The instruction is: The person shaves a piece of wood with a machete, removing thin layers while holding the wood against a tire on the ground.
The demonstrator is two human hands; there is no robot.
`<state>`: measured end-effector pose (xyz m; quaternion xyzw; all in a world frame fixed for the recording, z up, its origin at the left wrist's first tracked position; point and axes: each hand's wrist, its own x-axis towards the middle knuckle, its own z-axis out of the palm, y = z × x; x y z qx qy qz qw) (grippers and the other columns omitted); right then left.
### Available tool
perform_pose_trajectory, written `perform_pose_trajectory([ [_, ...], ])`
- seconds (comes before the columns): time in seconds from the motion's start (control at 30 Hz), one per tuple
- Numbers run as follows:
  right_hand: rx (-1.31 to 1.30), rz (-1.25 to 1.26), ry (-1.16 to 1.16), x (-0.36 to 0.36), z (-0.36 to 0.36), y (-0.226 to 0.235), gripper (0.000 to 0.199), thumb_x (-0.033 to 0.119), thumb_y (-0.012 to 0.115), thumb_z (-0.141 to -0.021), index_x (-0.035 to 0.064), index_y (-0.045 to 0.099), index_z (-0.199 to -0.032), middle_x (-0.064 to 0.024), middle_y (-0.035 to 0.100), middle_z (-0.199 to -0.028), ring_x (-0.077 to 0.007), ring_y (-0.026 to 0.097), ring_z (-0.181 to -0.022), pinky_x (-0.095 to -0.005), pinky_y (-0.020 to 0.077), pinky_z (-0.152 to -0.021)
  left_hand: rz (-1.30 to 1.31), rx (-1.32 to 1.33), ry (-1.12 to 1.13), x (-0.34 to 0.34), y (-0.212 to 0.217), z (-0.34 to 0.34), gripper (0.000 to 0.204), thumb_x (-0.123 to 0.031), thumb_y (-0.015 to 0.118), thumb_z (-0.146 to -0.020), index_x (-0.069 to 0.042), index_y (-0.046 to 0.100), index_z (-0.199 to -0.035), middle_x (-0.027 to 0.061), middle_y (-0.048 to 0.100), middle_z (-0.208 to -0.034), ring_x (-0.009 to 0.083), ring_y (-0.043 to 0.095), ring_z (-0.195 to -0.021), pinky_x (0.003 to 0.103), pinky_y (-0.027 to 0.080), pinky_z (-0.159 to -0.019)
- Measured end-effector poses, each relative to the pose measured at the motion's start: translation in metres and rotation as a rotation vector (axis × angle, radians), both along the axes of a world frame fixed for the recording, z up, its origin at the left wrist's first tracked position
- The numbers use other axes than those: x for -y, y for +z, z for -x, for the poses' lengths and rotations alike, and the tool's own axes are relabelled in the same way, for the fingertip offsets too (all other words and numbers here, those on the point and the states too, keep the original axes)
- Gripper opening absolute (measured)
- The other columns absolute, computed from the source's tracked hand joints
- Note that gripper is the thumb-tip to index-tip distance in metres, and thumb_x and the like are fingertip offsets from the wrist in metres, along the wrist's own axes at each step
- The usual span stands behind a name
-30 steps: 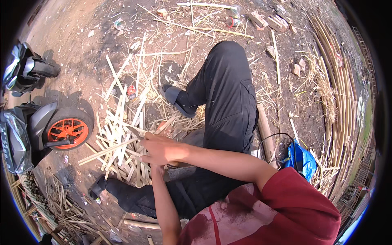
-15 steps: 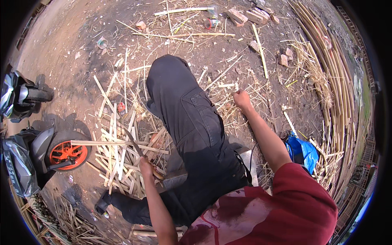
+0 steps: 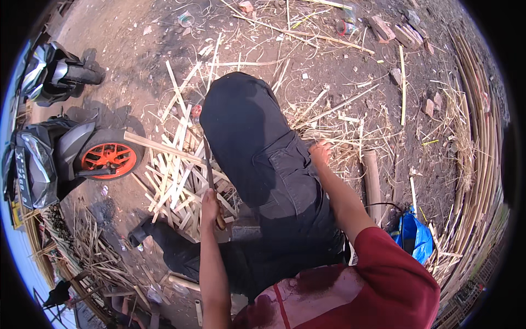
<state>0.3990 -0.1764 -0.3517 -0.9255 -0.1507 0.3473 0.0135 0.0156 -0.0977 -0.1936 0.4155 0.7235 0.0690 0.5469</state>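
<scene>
In my left hand (image 3: 210, 206) is a long knife (image 3: 209, 170), held by its wooden handle, its blade pointing away from me along my bent knee. A pale split bamboo strip (image 3: 159, 146) lies past the blade on a heap of similar strips (image 3: 174, 186). My right hand (image 3: 320, 152) is down by the right side of my dark trouser leg (image 3: 257, 142), its fingers apart over thin bamboo shavings (image 3: 345, 129). The leg hides part of this hand, and nothing shows held in it.
Two parked motorbikes stand at the left, the nearer with an orange wheel (image 3: 108, 160). Long bamboo poles (image 3: 482, 131) lie along the right. A blue plastic bag (image 3: 413, 237) and a thick bamboo piece (image 3: 371, 183) are right of me. Broken bricks (image 3: 382, 28) lie at the far right.
My view has turned, shifting the ground rightward in the picture. My right hand has drawn back close to my leg, its fingers opened. My left hand still grips the knife, whose blade points straighter ahead.
</scene>
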Motion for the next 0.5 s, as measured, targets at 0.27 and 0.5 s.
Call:
perform_pose_trajectory([
  [0.27,-0.135,0.119,0.095,0.029,-0.018,-0.066,0.089,0.054,0.061,-0.087,0.0048,0.024,-0.152,-0.0209,0.041,-0.147,-0.0412,0.046,-0.132,-0.0531,0.0424,-0.104,-0.036,-0.224,-0.108,-0.003,0.017,0.033,0.055,-0.045,0.035,-0.106,0.002,0.058,-0.123,0.017,0.065,-0.092,0.03,0.064,-0.086,0.041,0.049,-0.079],
  [0.5,-0.711,-0.233,-0.16,0.058,-0.054,-0.107,0.081,0.058,0.052,-0.09,0.0147,0.029,-0.155,-0.016,0.038,-0.154,-0.0382,0.041,-0.136,-0.0569,0.0403,-0.102,-0.176,-0.443,-0.318,0.002,-0.005,0.072,0.048,-0.042,0.035,-0.104,-0.005,0.064,-0.113,0.032,0.066,-0.102,0.0527,0.06,-0.101,0.057,0.045,-0.086],
])
